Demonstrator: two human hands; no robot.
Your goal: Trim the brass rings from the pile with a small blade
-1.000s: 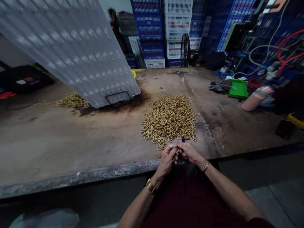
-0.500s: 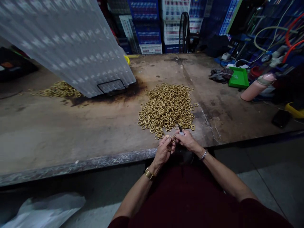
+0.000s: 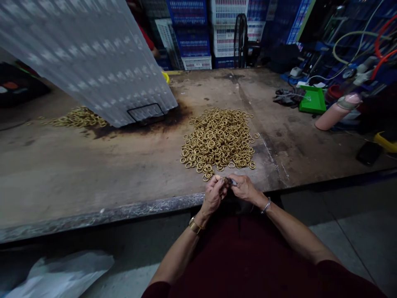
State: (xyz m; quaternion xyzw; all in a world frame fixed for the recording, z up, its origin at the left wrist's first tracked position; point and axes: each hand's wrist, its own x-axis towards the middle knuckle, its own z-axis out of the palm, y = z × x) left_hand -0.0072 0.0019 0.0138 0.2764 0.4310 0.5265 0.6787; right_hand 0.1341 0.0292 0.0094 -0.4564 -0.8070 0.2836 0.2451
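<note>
A heap of brass-coloured rings [image 3: 220, 138] lies on the worn wooden table [image 3: 124, 165], just beyond my hands. My left hand [image 3: 213, 193] is closed on a ring, pinched in the fingertips and mostly hidden by them. In my right hand [image 3: 246, 189] is a small knife [image 3: 232, 181] with a pale handle; its dark tip points left, against or very close to the ring. Both hands meet over the table's front edge. Whether the blade touches the metal is too small to tell.
A tall grey corrugated panel [image 3: 118, 66] stands at the left, with a second pile of rings [image 3: 80, 117] behind it. To the right are a green tray [image 3: 312, 100], a pink bottle [image 3: 336, 112] and a black phone-like object [image 3: 369, 153]. Stacked crates [image 3: 194, 37] line the back.
My right hand has turned the knife from pointing up and away to pointing left at the ring. My left hand stays nearly in place. A bit of someone's red sleeve now shows behind the panel.
</note>
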